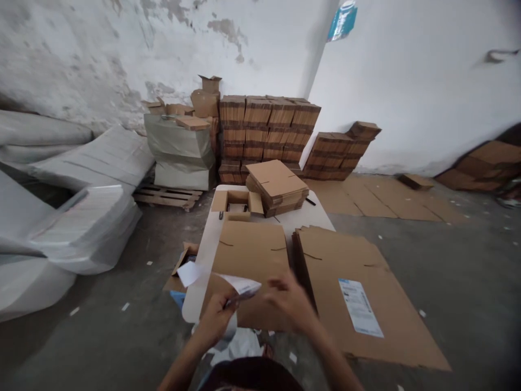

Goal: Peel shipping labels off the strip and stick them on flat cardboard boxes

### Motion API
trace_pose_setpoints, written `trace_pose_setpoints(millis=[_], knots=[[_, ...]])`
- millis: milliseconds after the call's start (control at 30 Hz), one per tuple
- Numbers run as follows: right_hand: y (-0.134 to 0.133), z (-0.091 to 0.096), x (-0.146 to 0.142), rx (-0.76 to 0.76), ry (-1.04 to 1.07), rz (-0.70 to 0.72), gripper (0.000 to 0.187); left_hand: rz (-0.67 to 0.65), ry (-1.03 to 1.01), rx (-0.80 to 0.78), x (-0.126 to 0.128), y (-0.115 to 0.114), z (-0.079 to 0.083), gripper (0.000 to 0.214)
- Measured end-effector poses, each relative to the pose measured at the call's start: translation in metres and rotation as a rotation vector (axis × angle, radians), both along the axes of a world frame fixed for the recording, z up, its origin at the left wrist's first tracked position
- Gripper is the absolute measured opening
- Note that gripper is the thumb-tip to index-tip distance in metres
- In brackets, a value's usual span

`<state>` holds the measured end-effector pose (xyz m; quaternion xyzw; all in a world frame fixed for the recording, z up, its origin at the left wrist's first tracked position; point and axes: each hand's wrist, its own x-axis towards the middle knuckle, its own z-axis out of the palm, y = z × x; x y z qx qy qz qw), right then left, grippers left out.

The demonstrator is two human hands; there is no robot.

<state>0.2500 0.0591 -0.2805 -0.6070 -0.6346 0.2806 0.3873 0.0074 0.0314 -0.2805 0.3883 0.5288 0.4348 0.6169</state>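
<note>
1. The left hand (222,315) is over the counter's (190,310) near left corner, thumb and fingers closed on a white paper sheet (241,284).
2. The sheet lies just beyond and to the right of that hand's fingertips, above the near part of the left flat cardboard (254,244); whether it touches the board, I cannot tell.
3. Its long axis runs roughly left to right, across the board's length, its printed tip pointing towards the right hand (288,297).
4. The right hand is blurred over the board's right side, fingers part-bent and apart from the sheet; whether anything is between its fingertips, I cannot tell.
5. The left hand is nearer the sheet, touching it; the right is nearer the gap between the two boards.
6. On the right flat cardboard (337,260), a printed label (360,307) lies flat, its long axis slanting with the board's right edge.
7. A white paper piece (189,273) shows at the counter's left edge.
</note>
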Motion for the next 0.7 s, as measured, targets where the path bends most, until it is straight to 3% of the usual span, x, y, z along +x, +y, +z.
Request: trace_pose_setpoints(millis=[67, 133, 200, 300, 367, 467, 567, 700], knots=[[-0.006, -0.004, -0.063, 0.025, 0.054, 0.214, 0.024, -0.012, -0.095, -0.092, 0.006, -0.001, 0.007, 0.03], [-0.016, -0.007, -0.094, 0.068, 0.043, 0.288, 0.027, 0.007, -0.313, -0.262, 0.005, 0.0, 0.011, 0.036], [-0.027, -0.005, -0.101, 0.099, 0.025, 0.36, 0.029, 0.13, -0.483, -0.425, -0.003, 0.004, 0.008, 0.038], [-0.028, 0.008, -0.094, 0.137, 0.025, 0.456, 0.014, 0.436, -0.46, -0.494, -0.031, 0.011, -0.014, 0.034], [-0.012, 0.019, -0.086, 0.118, 0.119, 0.413, 0.002, 0.605, -0.381, -0.455, -0.057, 0.012, -0.033, 0.039], [0.026, 0.017, -0.077, -0.005, 0.173, 0.174, 0.02, 0.777, -0.275, -0.382, -0.09, 0.005, -0.056, 0.043], [0.052, -0.014, -0.074, -0.102, 0.012, 0.031, 0.027, 0.702, -0.235, -0.354, -0.092, -0.002, -0.065, 0.03], [0.038, -0.065, -0.059, -0.125, -0.219, -0.062, 0.051, 0.548, -0.225, -0.383, -0.066, -0.004, -0.067, 0.019]])
